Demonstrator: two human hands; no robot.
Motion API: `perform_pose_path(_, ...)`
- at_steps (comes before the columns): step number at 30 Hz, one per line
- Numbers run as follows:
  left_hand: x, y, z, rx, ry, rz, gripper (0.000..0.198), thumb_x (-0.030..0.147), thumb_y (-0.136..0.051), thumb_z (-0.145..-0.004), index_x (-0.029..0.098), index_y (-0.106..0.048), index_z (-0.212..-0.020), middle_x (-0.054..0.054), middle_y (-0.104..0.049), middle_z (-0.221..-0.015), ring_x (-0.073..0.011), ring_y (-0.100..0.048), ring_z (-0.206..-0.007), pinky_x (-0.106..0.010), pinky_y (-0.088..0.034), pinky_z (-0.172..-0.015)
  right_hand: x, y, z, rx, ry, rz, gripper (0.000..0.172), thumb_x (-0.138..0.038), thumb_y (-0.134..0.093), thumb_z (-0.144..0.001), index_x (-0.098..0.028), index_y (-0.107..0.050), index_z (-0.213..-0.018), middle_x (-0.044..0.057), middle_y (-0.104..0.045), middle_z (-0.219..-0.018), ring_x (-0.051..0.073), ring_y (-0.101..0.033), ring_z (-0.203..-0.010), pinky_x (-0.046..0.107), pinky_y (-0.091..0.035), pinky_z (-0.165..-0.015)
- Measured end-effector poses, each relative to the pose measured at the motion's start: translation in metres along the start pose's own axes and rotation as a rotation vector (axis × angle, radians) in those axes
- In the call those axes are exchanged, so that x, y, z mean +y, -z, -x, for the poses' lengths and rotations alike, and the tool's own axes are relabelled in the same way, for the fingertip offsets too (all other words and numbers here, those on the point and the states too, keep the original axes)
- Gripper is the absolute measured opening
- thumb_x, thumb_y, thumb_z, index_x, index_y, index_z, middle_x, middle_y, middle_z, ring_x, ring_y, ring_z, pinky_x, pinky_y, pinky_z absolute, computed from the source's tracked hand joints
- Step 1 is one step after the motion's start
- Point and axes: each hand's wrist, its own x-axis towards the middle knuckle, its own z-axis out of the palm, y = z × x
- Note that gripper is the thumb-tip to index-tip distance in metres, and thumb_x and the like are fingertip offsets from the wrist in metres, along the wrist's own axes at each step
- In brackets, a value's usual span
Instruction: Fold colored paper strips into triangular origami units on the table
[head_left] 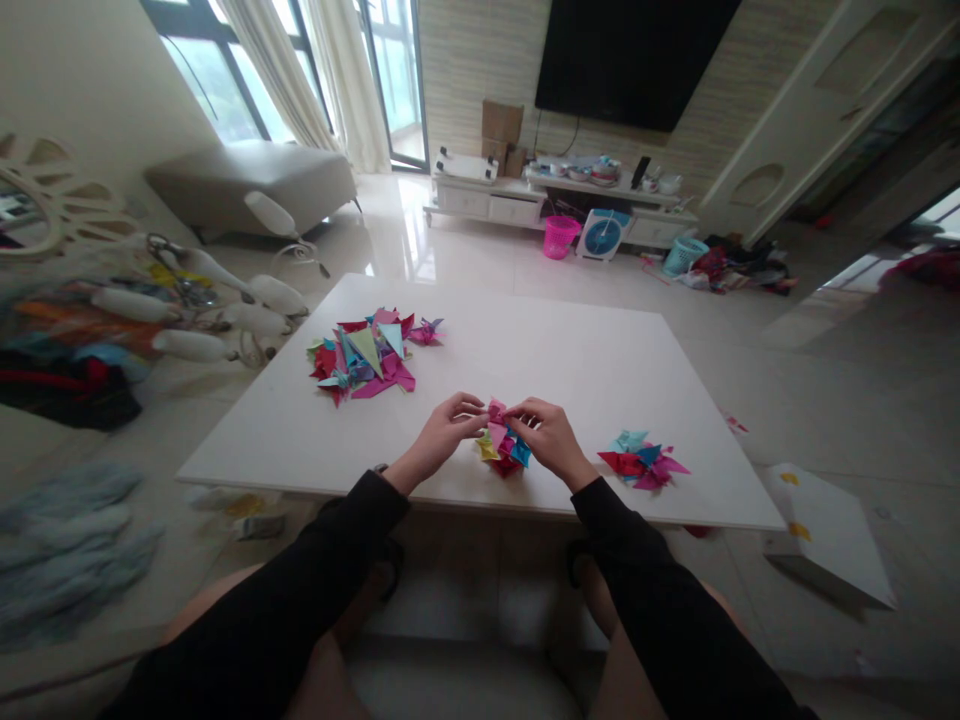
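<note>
Black sleeves (300, 590) lead to the left hand (442, 435) and right hand (551, 435); each grip pinches the pink paper (496, 409), just above a folded heap (504, 455) on the surface (600, 360), between a big pile (364, 358) and a small pile (643, 460)

Head-worn view, forward and down, close over table (570, 360)

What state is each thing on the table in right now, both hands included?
left hand: grip closed on the paper model.
right hand: grip closed on the paper model.
paper model: folded, multicoloured, held between both hands.
large paper pile: loose folded pieces, heaped, untouched.
small paper pile: loose, beside the right hand, untouched.
</note>
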Motion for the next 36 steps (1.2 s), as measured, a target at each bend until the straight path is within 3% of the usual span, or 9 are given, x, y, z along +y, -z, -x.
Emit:
perform_pose_path(5,0.003,-0.004,0.003,-0.030,-0.005,-0.002,0.033,0.034,-0.083,-0.072,0.016,-0.063,-0.090,-0.008,-0.073,-0.098,-0.0213,-0.070,-0.094,-0.037,-0.054,-0.088,-0.003,0.000,0.001,-0.018,0.006,0.007,0.011,-0.027,-0.067,-0.088,-0.020,-0.076,-0.084,0.003,-0.069,-0.078,0.014,-0.058,-0.067,0.028,-0.046,-0.065)
perform_pose_path(16,0.000,-0.002,0.001,0.002,0.007,-0.047,0.034,0.038,-0.084,-0.068,0.015,-0.067,-0.085,-0.006,-0.074,-0.087,-0.0225,-0.071,-0.087,-0.035,-0.053,-0.081,-0.007,0.001,0.004,-0.061,0.063,0.024,0.013,-0.032,-0.069,-0.089,-0.020,-0.075,-0.088,0.003,-0.067,-0.079,0.013,-0.057,-0.066,0.027,-0.046,-0.064)
perform_pose_path(22,0.000,-0.004,0.001,0.030,0.011,-0.077,0.032,0.038,-0.083,-0.068,0.015,-0.068,-0.085,-0.007,-0.074,-0.090,-0.0230,-0.070,-0.087,-0.035,-0.052,-0.081,-0.001,-0.002,0.005,-0.066,0.100,0.094,0.009,-0.022,-0.065,-0.089,-0.020,-0.074,-0.088,0.002,-0.067,-0.082,0.013,-0.059,-0.072,0.025,-0.046,-0.068)
perform_pose_path(28,0.003,-0.004,0.001,0.081,0.041,-0.090,0.028,0.033,-0.081,-0.067,0.016,-0.068,-0.084,-0.004,-0.071,-0.090,-0.0218,-0.069,-0.088,-0.035,-0.053,-0.084,0.005,0.002,0.008,-0.003,0.059,0.132,0.009,-0.016,-0.065,-0.086,-0.019,-0.073,-0.086,0.001,-0.072,-0.080,0.013,-0.061,-0.070,0.025,-0.045,-0.068)
perform_pose_path(36,-0.005,-0.002,-0.003,0.089,0.105,0.031,0.030,0.034,-0.081,-0.067,0.016,-0.065,-0.085,-0.004,-0.069,-0.091,-0.0222,-0.071,-0.090,-0.040,-0.054,-0.091,0.028,0.034,0.014,0.169,-0.092,0.185,0.018,-0.025,-0.059,-0.090,-0.019,-0.075,-0.084,0.000,-0.070,-0.072,0.013,-0.058,-0.063,0.025,-0.043,-0.066)
